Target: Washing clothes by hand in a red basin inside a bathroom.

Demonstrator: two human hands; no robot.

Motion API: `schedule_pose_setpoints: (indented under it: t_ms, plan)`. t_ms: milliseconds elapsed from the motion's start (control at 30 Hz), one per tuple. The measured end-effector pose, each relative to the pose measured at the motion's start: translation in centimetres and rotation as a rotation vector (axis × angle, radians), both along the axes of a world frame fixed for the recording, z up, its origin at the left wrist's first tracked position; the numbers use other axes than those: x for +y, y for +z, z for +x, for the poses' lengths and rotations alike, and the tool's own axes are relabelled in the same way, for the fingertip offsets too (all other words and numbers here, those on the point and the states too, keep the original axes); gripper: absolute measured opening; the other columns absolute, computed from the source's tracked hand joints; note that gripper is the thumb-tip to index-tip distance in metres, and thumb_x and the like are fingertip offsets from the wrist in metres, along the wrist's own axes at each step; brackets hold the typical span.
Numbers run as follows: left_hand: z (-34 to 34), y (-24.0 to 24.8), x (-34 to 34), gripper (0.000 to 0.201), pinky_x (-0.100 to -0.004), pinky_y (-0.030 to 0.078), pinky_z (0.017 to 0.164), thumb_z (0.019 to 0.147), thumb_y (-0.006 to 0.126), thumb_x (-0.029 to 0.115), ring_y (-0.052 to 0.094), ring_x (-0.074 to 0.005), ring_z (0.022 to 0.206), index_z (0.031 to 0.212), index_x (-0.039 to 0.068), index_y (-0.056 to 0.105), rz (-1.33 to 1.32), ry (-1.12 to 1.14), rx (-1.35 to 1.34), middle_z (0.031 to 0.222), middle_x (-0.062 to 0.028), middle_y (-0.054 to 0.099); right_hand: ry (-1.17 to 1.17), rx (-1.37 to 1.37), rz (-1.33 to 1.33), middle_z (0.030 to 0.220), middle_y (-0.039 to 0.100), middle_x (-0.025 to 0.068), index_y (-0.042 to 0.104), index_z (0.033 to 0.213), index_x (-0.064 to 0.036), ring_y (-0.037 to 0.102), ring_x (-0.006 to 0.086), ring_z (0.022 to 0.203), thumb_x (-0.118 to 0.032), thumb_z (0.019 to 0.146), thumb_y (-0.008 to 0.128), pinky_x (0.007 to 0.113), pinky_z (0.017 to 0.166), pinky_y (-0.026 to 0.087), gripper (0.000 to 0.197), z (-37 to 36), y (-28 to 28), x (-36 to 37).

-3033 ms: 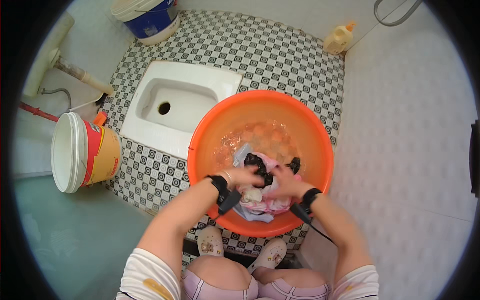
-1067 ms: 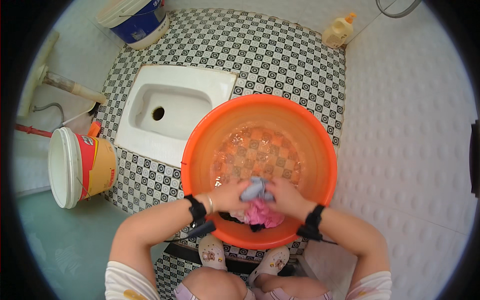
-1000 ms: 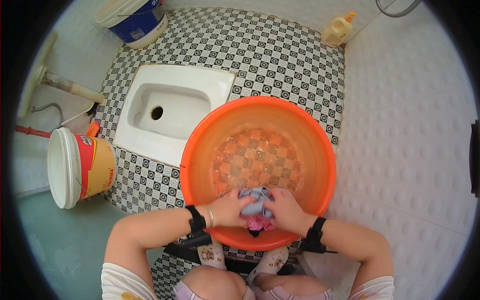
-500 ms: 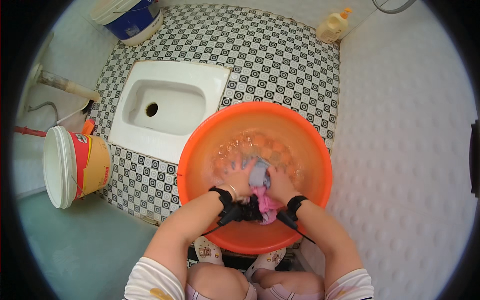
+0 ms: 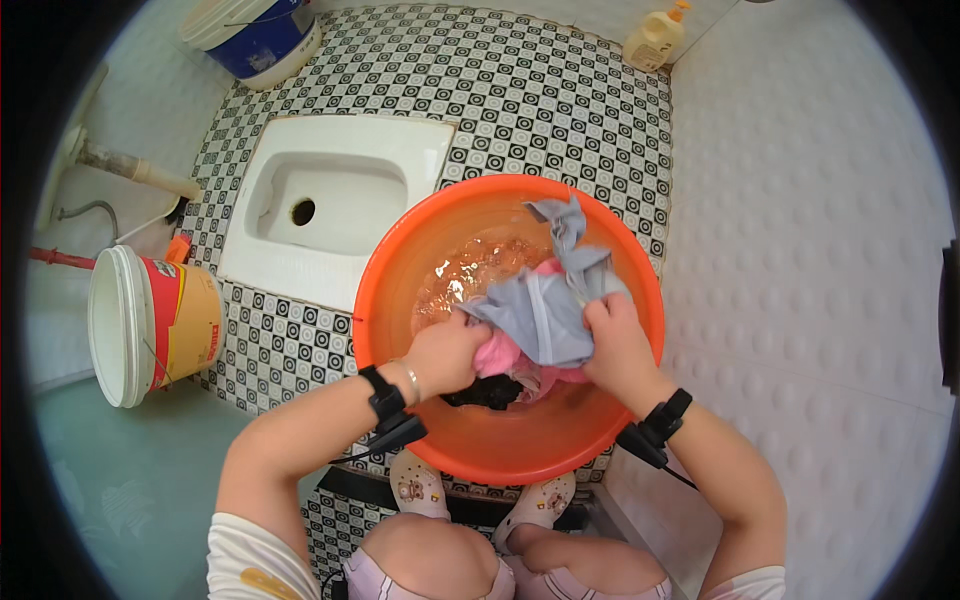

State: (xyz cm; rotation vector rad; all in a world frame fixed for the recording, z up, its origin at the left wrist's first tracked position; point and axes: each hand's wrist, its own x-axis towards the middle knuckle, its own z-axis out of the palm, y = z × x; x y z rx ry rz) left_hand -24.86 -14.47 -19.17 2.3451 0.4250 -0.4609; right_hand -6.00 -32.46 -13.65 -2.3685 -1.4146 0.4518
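Observation:
A grey garment with a pale stripe is stretched between my two hands above the water in an orange basin. My left hand is closed on its left edge, with pink cloth bunched beside the fingers. On the other side my right hand grips the grey cloth between thumb and fingers. One end of the garment trails toward the basin's far right rim. Dark cloth lies in the water below. Whether the pink cloth is part of the grey garment I cannot tell.
A white squat toilet is set in the patterned tile floor left of the basin. A yellow-and-red bucket lies tilted at left; a blue-and-white bucket stands far left. A pump bottle stands by the right wall.
Both hands have come up from the water and moved apart, lifting and spreading the grey garment. Before, they were close together pressing the bunched cloth in the basin.

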Motion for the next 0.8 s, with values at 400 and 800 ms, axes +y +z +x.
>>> schedule_pose_setpoints:
  t_ms: [400,800]
  plan:
    - [-0.7,-2.1,-3.5,0.116,-0.0641,0.031,0.101,0.069,0.074,0.054,0.015,-0.0614,0.133,0.152,0.023,-0.001,-0.087,-0.131,0.549,0.149,-0.0358,-0.008,0.337,0.147,-0.599,0.153,0.013,0.0184,0.036,0.141,-0.0362,0.022,0.0549,0.132,-0.039,0.055,0.085,0.066,0.089,0.04,0.1,-6.3,-9.8,-2.9]
    - [2.0,-8.8,3.4,0.093,-0.0419,0.044,0.097,0.071,0.076,0.034,0.051,-0.0402,0.116,0.148,0.023,0.025,-0.112,0.146,0.289,0.139,-0.0245,0.036,0.225,0.491,-0.572,0.135,0.037,0.0239,0.041,0.14,-0.0158,0.039,0.0429,0.126,-0.03,0.073,0.077,0.043,0.104,0.038,0.077,0.8,-9.3,3.3]
